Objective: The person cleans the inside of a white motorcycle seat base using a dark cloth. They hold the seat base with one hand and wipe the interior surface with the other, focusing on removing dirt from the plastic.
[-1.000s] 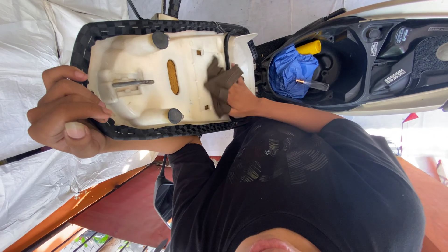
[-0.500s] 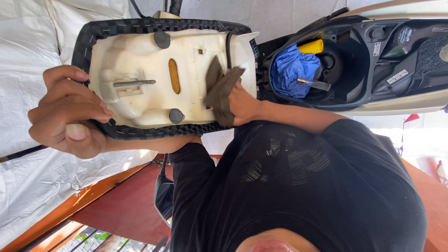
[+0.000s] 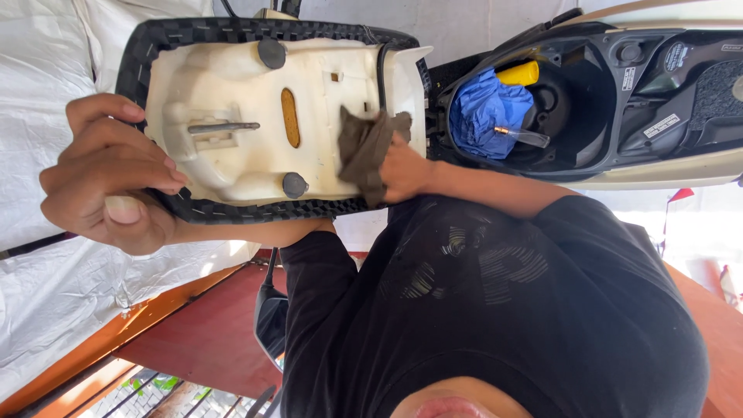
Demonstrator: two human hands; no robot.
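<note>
— Fingers first: our left hand has its grip closed over the black checkered rim of the raised scooter seat, thumb curled under, so the cream underside faces us. If that grip slackens, we judge the seat could swing down toward the open storage compartment.

— Agreed. Further right, the metal latch bar and the two grey rubber bumpers stick up from the pan; our rag could snag there.

— Our right hand is closed on the brown rag, pressing it flat on the underside near the hinge end.

— Then a dropping seat might pinch that wrist at the hinge, or crush the blue cloth and yellow cylinder in the compartment.
</note>
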